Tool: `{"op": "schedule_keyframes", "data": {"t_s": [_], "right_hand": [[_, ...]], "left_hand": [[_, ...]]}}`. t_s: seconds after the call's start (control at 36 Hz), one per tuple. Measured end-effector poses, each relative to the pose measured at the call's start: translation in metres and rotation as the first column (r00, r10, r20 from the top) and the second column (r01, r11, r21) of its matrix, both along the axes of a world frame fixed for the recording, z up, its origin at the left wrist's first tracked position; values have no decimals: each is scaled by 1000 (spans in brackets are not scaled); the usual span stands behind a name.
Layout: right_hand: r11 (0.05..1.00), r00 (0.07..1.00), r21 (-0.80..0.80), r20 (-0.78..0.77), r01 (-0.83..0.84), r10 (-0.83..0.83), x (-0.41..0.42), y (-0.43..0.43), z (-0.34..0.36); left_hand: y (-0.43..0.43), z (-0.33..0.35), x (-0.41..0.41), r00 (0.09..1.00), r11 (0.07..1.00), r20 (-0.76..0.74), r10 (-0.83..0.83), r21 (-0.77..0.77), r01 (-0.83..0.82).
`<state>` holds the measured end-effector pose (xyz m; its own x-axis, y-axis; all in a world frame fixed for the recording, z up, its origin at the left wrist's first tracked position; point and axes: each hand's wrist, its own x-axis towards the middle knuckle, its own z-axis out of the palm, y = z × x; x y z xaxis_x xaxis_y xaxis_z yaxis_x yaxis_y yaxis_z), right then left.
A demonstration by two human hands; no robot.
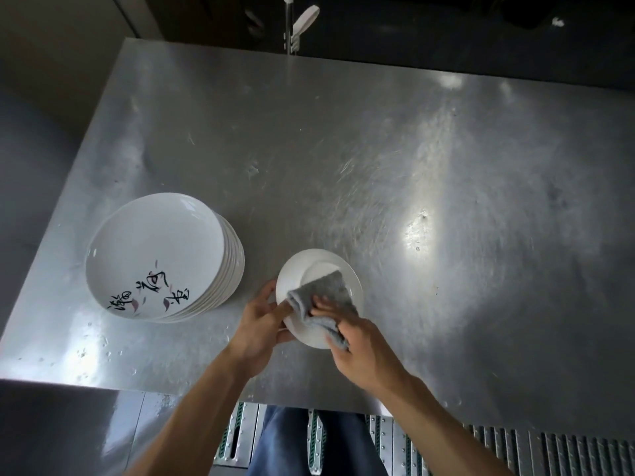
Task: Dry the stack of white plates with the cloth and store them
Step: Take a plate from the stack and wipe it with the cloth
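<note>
A stack of several white plates (161, 255) stands on the left of the steel table; the top plate bears black brush writing near its front rim. To its right, a single small white plate (309, 266) is held above the table, bottom side up. My left hand (263, 317) grips its left rim, thumb on top. My right hand (357, 348) holds a grey cloth (323, 297) and presses it onto the plate's underside. The cloth covers the plate's front part.
The steel table (378, 166) stretches wide to the right and back, with water drops near its front left edge. A thin pole with a white fitting (302, 22) stands behind the far edge. Metal floor grating (515, 448) and my legs show below the front edge.
</note>
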<state>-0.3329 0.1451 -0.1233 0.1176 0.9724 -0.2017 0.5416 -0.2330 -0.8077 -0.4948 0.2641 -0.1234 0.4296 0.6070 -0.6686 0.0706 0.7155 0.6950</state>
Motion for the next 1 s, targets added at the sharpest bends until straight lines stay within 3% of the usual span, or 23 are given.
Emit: {"op": "schedule_keyframes", "data": {"t_s": [0.08,0.19,0.25,0.33,0.39,0.42,0.5,0.61,0.69,0.72,0.81,0.83,0.92,1.0], "right_hand": [[987,988,-71,65,143,-138,11,-5,-10],[896,891,-170,-134,410,-434,9,21,0],[917,907,-157,-158,367,-390,5,38,10],[1000,992,-10,-126,17,-18,-7,54,25],[987,988,39,22,-154,153,-4,57,18],[988,985,28,87,-153,150,2,58,14],[992,991,-98,113,84,-73,20,60,11],[977,966,23,152,-214,208,7,54,7],[997,991,-43,125,57,-51,11,55,7],[997,991,-36,116,71,-67,12,56,7],[990,978,25,163,-138,132,6,55,3],[995,983,3,157,-98,96,6,56,2],[951,967,-180,4,251,-254,12,61,5],[973,977,-133,-77,188,-199,7,62,12]], "left_hand": [[-6,-1,-6,1000,1000,-13,-12,-3,12],[-9,0,-4,998,998,-28,-59,19,60],[-8,2,1,997,997,-12,-71,18,71],[-5,7,7,994,995,51,-95,41,93],[-2,8,7,994,993,45,-99,63,96],[-1,8,6,995,993,28,-98,65,96],[1,6,2,996,995,-11,-85,42,86],[0,8,0,994,994,25,-111,26,110],[-2,8,2,995,995,4,-99,13,99],[-3,8,3,997,997,13,-74,12,74],[-12,6,6,992,997,93,81,-16,-80],[-17,5,7,984,990,107,140,-41,-137],[-24,2,8,966,972,135,218,-120,-203],[-14,6,6,983,983,138,122,-157,-100]]}}
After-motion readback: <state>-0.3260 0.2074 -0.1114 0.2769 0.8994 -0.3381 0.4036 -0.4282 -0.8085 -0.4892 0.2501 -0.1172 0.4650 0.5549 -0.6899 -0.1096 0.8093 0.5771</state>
